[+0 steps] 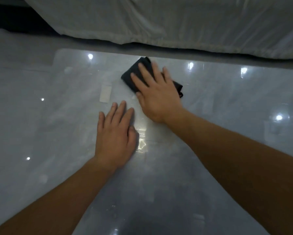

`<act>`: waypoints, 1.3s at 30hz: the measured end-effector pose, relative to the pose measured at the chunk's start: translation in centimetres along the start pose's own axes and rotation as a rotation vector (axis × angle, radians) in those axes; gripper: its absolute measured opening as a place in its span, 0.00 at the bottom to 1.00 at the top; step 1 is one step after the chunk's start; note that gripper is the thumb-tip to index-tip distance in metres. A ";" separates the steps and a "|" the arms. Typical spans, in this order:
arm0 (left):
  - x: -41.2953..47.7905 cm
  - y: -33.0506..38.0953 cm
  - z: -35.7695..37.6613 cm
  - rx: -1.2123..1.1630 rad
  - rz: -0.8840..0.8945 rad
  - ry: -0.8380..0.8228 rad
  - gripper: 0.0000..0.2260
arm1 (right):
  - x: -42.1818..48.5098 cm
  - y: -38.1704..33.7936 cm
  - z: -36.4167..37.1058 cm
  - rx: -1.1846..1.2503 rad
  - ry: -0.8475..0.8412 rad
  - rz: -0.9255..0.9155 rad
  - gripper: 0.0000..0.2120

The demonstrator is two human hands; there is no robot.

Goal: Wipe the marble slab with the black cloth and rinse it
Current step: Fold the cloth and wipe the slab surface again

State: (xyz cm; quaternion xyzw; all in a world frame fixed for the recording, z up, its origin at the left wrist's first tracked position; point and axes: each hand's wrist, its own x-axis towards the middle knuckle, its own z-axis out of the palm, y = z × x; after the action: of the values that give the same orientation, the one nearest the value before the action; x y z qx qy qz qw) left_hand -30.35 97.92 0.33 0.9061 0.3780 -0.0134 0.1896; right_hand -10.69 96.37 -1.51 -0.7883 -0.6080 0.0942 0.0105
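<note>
Right hand pressing black cloth on marble slab

The right hand [156,97], fingers [144,70] straight and spread wide, is pressing the folded black cloth [132,73] onto the marble slab's [227,92] far edge; the left hand [116,133] is lying flat nearer.

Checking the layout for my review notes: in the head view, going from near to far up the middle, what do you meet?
Left hand flat on the marble slab → right hand → black cloth under its fingers → white bedding.
</note>
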 end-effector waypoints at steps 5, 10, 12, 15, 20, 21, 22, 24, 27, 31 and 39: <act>-1.6 -5.8 -1.7 0.031 -0.038 0.071 0.27 | -3.7 3.8 -0.2 0.000 -0.049 0.016 0.28; -1.5 -11.7 -3.2 0.173 -0.226 -0.026 0.30 | 2.1 -1.0 -0.5 0.057 0.024 0.386 0.29; -1.8 -12.3 -3.0 0.177 -0.204 -0.033 0.30 | 5.1 -6.8 -0.2 0.043 0.026 0.190 0.29; -2.0 -12.7 -2.9 0.146 -0.207 -0.039 0.29 | 6.8 -12.1 0.7 0.009 -0.033 -0.101 0.28; -2.0 -12.8 -2.8 0.115 -0.199 -0.026 0.28 | 2.2 -4.8 0.1 0.008 -0.038 0.113 0.30; -2.0 -12.8 -2.7 0.115 -0.200 -0.023 0.28 | 1.2 -3.1 -0.3 0.022 -0.041 0.229 0.30; -2.0 -12.9 -2.7 0.117 -0.198 -0.025 0.28 | 0.4 -1.9 -0.7 0.034 -0.050 0.333 0.31; -2.0 -13.0 -2.7 0.136 -0.192 -0.027 0.28 | 0.6 -1.9 -1.0 0.048 -0.051 0.478 0.31; -2.0 -12.9 -2.7 0.152 -0.192 -0.033 0.27 | 4.8 -5.9 -0.7 0.055 -0.002 0.419 0.30; -1.9 -12.9 -2.8 0.130 -0.198 -0.042 0.28 | 11.2 -12.4 -0.2 0.015 -0.054 0.025 0.28; -0.1 -6.9 -3.8 0.063 -0.253 -0.076 0.31 | 4.2 -5.5 0.0 0.080 -0.026 0.183 0.28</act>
State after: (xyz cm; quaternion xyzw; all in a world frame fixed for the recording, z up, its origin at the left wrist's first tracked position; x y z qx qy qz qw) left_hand -35.68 103.61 1.59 0.8556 0.4810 -0.0833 0.1722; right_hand -14.95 101.80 -1.32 -0.8381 -0.5293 0.1291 0.0253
